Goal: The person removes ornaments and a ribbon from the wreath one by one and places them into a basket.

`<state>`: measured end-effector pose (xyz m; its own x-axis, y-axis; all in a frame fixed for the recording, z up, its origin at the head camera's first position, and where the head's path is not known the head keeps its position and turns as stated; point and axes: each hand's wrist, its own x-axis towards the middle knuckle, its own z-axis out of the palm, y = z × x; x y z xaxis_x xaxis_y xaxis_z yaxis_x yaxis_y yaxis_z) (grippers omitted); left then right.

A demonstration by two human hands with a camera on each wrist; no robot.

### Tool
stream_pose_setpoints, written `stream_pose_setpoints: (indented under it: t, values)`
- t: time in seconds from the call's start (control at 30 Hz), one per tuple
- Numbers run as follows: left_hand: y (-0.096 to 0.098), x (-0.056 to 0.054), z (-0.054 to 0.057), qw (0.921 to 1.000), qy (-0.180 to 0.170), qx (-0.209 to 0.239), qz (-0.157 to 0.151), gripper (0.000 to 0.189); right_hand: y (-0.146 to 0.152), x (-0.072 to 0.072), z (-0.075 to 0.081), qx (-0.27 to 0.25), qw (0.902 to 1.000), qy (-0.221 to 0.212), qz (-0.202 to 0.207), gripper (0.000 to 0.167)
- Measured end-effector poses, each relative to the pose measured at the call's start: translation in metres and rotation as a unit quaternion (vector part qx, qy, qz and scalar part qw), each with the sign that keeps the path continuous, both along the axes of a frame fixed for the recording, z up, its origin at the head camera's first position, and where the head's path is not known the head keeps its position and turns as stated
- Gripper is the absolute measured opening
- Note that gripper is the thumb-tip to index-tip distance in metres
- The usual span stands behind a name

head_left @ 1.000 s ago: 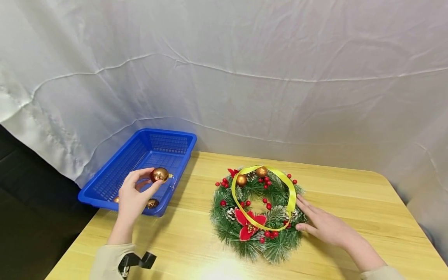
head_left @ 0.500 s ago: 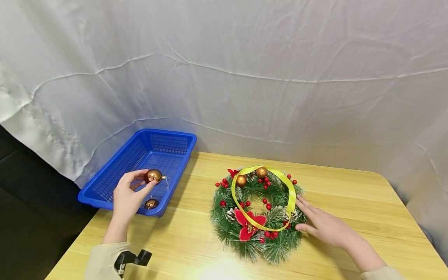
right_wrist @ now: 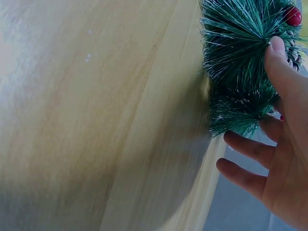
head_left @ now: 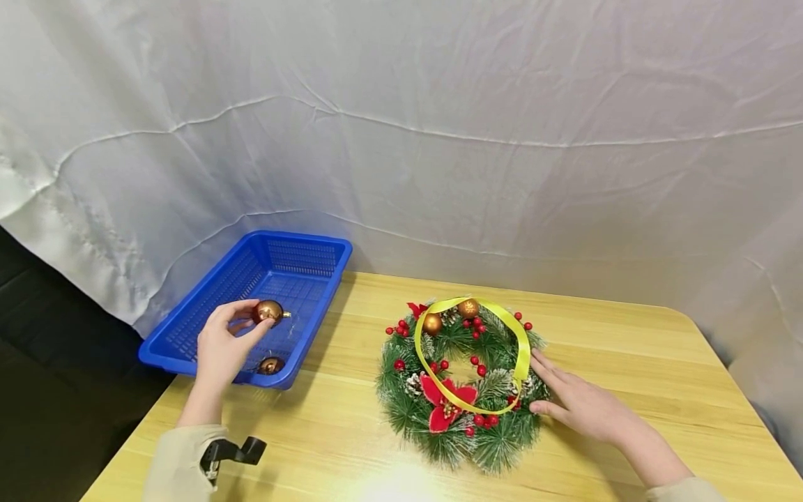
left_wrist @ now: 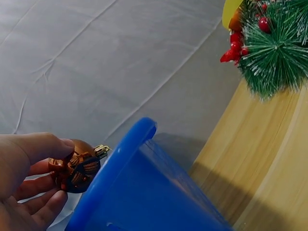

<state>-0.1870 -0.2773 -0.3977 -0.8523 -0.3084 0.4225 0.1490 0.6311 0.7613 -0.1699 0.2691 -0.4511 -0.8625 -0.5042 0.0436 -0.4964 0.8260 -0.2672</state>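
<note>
Pinching a gold bauble (head_left: 268,311) between thumb and fingertips, the left hand (head_left: 221,348) is holding it over the blue basket (head_left: 188,328), where another bauble (head_left: 271,364) is lying. The right hand (head_left: 580,404), fingers straight, is resting against the wreath (head_left: 461,383), probably steadying it.

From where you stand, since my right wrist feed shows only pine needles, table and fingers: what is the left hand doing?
Observer: The left hand pinches a gold bauble above the blue basket.
Operator: Is anything lying in that basket?
Observer: Yes, another gold bauble lies near its front wall.
Operator: Does the wreath carry anything besides needles and berries?
Observer: A yellow ribbon loops over the wreath, and the right hand rests flat against the wreath's right edge.
</note>
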Motion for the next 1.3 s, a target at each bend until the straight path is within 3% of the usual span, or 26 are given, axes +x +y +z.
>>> stream_pose_setpoints:
  t: [0.47, 0.67, 1.3]
  values:
    - [-0.003, -0.007, -0.002, 0.9955, -0.080, -0.043, -0.028, 0.041, 0.000, 0.000, 0.000, 0.001, 1.0000, -0.005, 0.002, 0.074]
    - [-0.004, -0.010, -0.001, 0.9934, -0.094, -0.058, -0.029, 0.042, 0.000, 0.000, 0.000, -0.002, 1.0000, 0.000, 0.005, 0.073]
    - [-0.004, -0.016, -0.005, 0.9833, -0.137, -0.084, -0.085, 0.038, 0.001, 0.000, 0.002, 0.001, 1.0000, -0.009, 0.002, 0.074]
